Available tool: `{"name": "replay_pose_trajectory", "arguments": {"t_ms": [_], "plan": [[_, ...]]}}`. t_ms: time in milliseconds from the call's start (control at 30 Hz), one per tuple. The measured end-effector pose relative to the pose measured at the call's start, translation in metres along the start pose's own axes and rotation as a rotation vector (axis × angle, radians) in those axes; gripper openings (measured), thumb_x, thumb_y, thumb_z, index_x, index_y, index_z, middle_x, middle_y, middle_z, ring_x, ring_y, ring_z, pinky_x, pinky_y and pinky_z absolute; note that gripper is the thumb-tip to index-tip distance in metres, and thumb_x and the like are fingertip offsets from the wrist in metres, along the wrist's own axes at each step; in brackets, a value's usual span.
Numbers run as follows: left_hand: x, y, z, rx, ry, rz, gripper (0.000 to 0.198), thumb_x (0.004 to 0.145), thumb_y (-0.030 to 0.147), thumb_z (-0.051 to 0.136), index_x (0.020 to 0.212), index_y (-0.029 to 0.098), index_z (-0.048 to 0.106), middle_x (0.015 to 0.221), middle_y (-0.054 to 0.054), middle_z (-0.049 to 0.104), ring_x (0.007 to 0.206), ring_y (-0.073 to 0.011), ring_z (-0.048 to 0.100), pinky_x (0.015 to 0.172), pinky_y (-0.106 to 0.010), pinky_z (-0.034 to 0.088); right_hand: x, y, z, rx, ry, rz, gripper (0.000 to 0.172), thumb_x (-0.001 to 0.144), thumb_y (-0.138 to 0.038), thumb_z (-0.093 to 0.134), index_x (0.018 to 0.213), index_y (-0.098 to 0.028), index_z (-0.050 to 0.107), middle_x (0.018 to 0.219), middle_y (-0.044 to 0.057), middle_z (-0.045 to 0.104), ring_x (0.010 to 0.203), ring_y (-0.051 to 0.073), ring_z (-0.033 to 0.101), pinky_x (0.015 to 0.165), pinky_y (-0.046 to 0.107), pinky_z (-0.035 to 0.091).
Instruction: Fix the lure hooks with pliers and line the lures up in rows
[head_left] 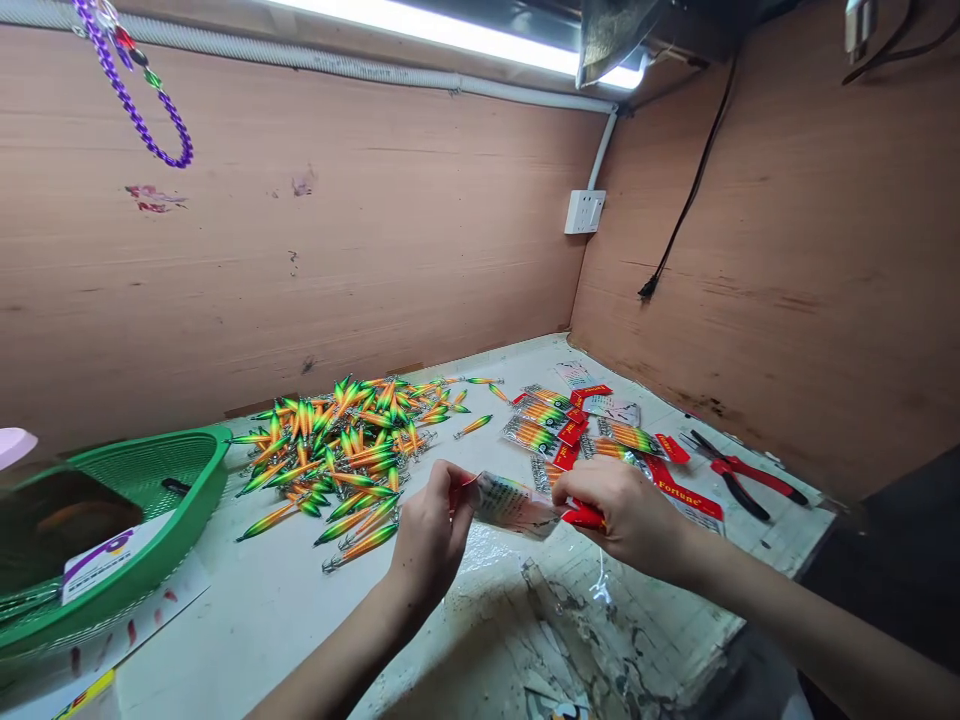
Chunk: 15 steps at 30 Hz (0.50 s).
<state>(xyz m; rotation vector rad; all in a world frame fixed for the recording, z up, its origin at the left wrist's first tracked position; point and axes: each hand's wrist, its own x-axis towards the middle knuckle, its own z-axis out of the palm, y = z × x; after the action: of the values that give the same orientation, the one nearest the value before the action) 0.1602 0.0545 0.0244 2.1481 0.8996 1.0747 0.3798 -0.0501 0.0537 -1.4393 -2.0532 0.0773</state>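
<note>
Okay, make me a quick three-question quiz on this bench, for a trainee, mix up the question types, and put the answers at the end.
1. True or false: the pliers lie to the right of the lure pile.

2. What do the left hand and right hand hold between them?
A) the pliers
B) a packet
C) the basket

3. Fill the gap: the basket at the left is coloured ____.

Key:
1. True
2. B
3. green
</note>
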Motion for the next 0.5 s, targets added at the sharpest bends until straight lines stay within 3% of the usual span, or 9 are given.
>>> {"name": "replay_pose_trajectory", "arguments": {"t_ms": [167,233,300,367,400,433,500], "plan": [[0.007,-0.014,0.001,-0.244,-0.011,-0.291,0.021,0.081,0.039,0.058,0.078,0.024,0.044,0.061,0.005,0.052,0.053,-0.0144,0.05,0.053,-0.025,0.038,0.002,-0.01,-0.008,0.227,0.114,0.02,0.025,0.094,-0.036,0.057,0.079,-0.019,0.066,0.068,0.003,0.066,0.058,0.014,0.056,0.057,0.028,0.043],[0.01,-0.019,-0.001,-0.361,-0.061,-0.379,0.024,0.082,0.045,0.058,0.087,0.023,0.047,0.065,0.004,0.056,0.051,-0.0143,0.053,0.05,-0.025,0.041,0.01,-0.012,-0.012,0.314,0.164,0.083,0.02,0.093,-0.033,0.059,0.08,-0.019,0.064,0.062,-0.002,0.058,0.049,0.01,0.047,0.049,0.025,0.038],[0.012,-0.019,-0.007,-0.449,-0.127,-0.349,0.034,0.084,0.051,0.056,0.103,0.022,0.052,0.082,-0.002,0.066,0.061,-0.017,0.064,0.056,-0.029,0.05,0.026,-0.009,-0.015,0.391,0.219,0.151,0.019,0.09,-0.034,0.062,0.078,-0.019,0.061,0.056,-0.007,0.048,0.045,0.008,0.037,0.044,0.023,0.032],[0.015,-0.016,-0.016,-0.475,-0.175,-0.212,0.053,0.077,0.056,0.067,0.117,0.023,0.057,0.114,-0.011,0.068,0.096,-0.0244,0.07,0.078,-0.037,0.056,0.051,-0.003,-0.015,0.463,0.283,0.208,0.02,0.088,-0.035,0.065,0.078,-0.019,0.058,0.056,-0.008,0.044,0.046,0.008,0.037,0.044,0.023,0.031],[0.018,-0.015,-0.021,-0.437,-0.169,-0.122,0.062,0.069,0.055,0.076,0.119,0.023,0.06,0.127,-0.014,0.064,0.114,-0.0285,0.064,0.09,-0.04,0.053,0.066,0.001,-0.014,0.499,0.317,0.23,0.021,0.087,-0.036,0.066,0.077,-0.019,0.058,0.058,-0.008,0.046,0.049,0.008,0.04,0.046,0.023,0.033],[0.023,-0.015,-0.025,-0.358,-0.139,-0.055,0.066,0.062,0.053,0.082,0.116,0.022,0.064,0.132,-0.015,0.062,0.125,-0.0311,0.058,0.098,-0.042,0.049,0.083,0.004,-0.013,0.535,0.348,0.249,0.023,0.087,-0.036,0.068,0.076,-0.018,0.057,0.059,-0.007,0.048,0.05,0.008,0.043,0.047,0.022,0.035],[0.035,-0.018,-0.033,-0.153,-0.041,-0.049,0.053,0.063,0.053,0.081,0.104,0.02,0.071,0.121,-0.014,0.069,0.119,-0.0312,0.06,0.098,-0.041,0.049,0.117,0.012,-0.007,0.607,0.392,0.275,0.025,0.086,-0.035,0.071,0.075,-0.017,0.057,0.061,-0.008,0.05,0.051,0.008,0.046,0.05,0.022,0.039]]}}
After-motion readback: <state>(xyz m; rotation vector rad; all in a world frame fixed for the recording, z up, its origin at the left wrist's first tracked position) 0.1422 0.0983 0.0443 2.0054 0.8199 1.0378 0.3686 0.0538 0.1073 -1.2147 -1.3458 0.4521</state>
